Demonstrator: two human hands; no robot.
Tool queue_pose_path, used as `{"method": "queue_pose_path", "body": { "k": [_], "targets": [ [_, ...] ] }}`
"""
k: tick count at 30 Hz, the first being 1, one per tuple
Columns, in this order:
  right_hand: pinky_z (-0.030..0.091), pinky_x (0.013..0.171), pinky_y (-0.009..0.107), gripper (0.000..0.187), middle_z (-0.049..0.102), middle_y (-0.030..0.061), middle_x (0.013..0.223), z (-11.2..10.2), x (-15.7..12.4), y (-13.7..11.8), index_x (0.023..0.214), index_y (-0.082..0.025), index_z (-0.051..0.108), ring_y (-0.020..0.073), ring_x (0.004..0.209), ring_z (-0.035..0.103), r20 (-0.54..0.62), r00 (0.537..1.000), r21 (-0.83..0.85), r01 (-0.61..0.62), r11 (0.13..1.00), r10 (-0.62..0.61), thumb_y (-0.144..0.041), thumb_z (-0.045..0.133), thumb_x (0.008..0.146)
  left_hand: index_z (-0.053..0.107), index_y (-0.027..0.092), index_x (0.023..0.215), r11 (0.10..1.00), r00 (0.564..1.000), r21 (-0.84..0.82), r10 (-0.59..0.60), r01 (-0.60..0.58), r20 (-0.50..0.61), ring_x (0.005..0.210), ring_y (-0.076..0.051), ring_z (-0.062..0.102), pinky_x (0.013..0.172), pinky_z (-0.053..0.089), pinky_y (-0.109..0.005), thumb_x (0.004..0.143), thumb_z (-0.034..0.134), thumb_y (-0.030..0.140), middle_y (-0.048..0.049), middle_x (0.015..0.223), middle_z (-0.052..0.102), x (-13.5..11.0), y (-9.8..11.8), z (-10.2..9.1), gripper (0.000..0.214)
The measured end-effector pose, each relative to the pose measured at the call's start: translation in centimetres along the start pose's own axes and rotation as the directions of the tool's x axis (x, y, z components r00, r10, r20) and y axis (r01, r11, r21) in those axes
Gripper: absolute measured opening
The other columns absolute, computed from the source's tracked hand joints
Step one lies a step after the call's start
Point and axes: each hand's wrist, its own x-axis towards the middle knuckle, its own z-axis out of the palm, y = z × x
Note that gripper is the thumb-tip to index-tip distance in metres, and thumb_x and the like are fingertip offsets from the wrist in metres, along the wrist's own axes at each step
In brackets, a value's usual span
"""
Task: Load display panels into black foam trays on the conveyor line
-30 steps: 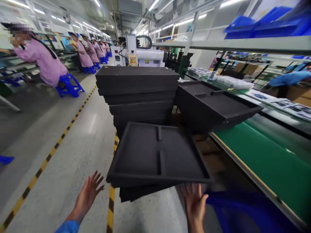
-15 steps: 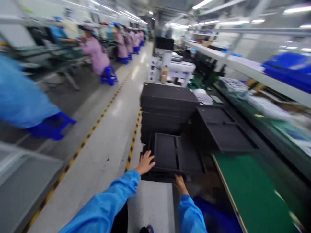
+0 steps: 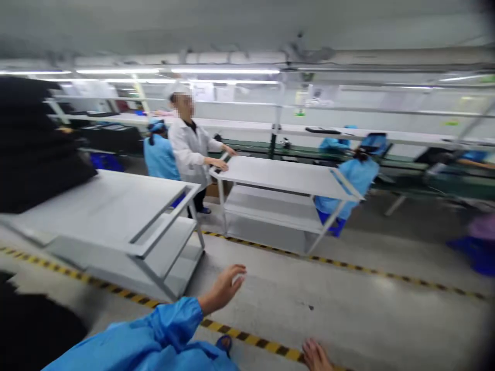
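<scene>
My left hand (image 3: 226, 286) hangs in the air over the grey floor with a blue sleeve behind it. Its fingers are loosely apart and hold nothing. Only a small part of my right hand (image 3: 316, 355) shows at the bottom edge, and its fingers are not clear. Neither hand touches anything. Nearest the left hand is a white two-level table (image 3: 127, 206). A stack of black foam trays (image 3: 27, 149) rests on that table's left end. A blurred black shape (image 3: 31, 330) fills the lower left corner.
A second white table (image 3: 286, 178) stands further back, with a person in a white coat (image 3: 191, 149) leaning on it. Seated workers in blue (image 3: 353, 175) sit along a green conveyor line (image 3: 294, 152). Yellow-black floor tape (image 3: 348, 265) crosses the aisle.
The view has swung away from the black tray stacks by the conveyor to the aisle and white tables. Both hands have left the black tray they were touching.
</scene>
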Motion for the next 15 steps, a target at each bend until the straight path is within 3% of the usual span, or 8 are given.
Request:
{"method": "queue_pose_path", "body": {
  "k": [1,3,5,7,11,15],
  "targets": [
    [0.06,0.092,0.049,0.074,0.075,0.0147,0.1,2.7,0.4,-1.7,0.093,-0.023,0.069,0.041,0.106,0.071,0.062,0.998,-0.007,0.01,1.0,-0.009,-0.079,0.074,0.044,0.068,0.022,0.114,1.0,0.989,-0.016,0.003,-0.006,-0.149,0.122,-0.026,0.061,0.11,0.045,-0.046,0.096,0.048,0.035,-0.0136,0.129,0.068,0.1,0.0,-4.2,0.03],
    [0.058,0.096,0.049,0.071,0.075,0.0147,0.108,9.2,1.4,-5.7,0.096,-0.024,0.07,0.04,0.11,0.069,0.216,0.975,-0.025,0.058,0.998,-0.051,-0.074,0.076,0.047,0.071,0.024,0.11,0.998,0.913,-0.057,-0.024,0.001,-0.407,0.12,-0.028,0.063,0.11,0.045,-0.045,0.094,0.053,0.04,-0.0127,0.126,0.069,-0.4,-0.3,-12.2,0.028],
    [0.057,0.098,0.049,0.067,0.073,0.0133,0.118,16.8,1.8,-9.9,0.103,-0.025,0.071,0.038,0.114,0.068,0.377,0.919,-0.045,0.145,0.988,-0.117,-0.071,0.077,0.055,0.073,0.025,0.108,0.994,0.786,-0.101,-0.086,0.03,-0.612,0.12,-0.03,0.062,0.109,0.045,-0.045,0.092,0.058,0.042,-0.012,0.125,0.069,-1.8,-1.6,-19.5,0.028],
    [0.056,0.1,0.051,0.065,0.072,0.0125,0.122,24.8,1.2,-13.9,0.107,-0.025,0.072,0.0374,0.113,0.069,0.491,0.855,-0.048,0.218,0.975,-0.167,-0.069,0.078,0.059,0.073,0.025,0.106,0.989,0.63,-0.131,-0.145,0.069,-0.763,0.12,-0.031,0.061,0.107,0.047,-0.045,0.089,0.06,0.045,-0.0117,0.123,0.07,-4.1,-3.9,-26.0,0.029],
    [0.055,0.1,0.053,0.069,0.073,0.0128,0.119,39.3,-2.0,-19.5,0.108,-0.021,0.072,0.0357,0.109,0.07,0.647,0.726,-0.025,0.327,0.945,-0.234,-0.07,0.079,0.06,0.072,0.023,0.106,0.958,0.328,-0.19,-0.254,0.214,-0.91,0.111,-0.032,0.064,0.1,0.049,-0.046,0.085,0.062,0.053,-0.0112,0.114,0.071,-10.5,-10.1,-36.9,0.038],
    [0.058,0.096,0.049,0.071,0.072,0.0137,0.121,50.8,-4.8,-23.4,0.111,-0.02,0.072,0.0334,0.109,0.07,0.777,0.575,-0.005,0.414,0.91,-0.257,-0.072,0.077,0.063,0.069,0.019,0.108,0.915,0.081,-0.288,-0.322,0.283,-0.943,0.101,-0.031,0.065,0.097,0.05,-0.048,0.082,0.062,0.06,-0.0113,0.105,0.071,-16.7,-14.5,-44.7,0.048]
  ]
}}
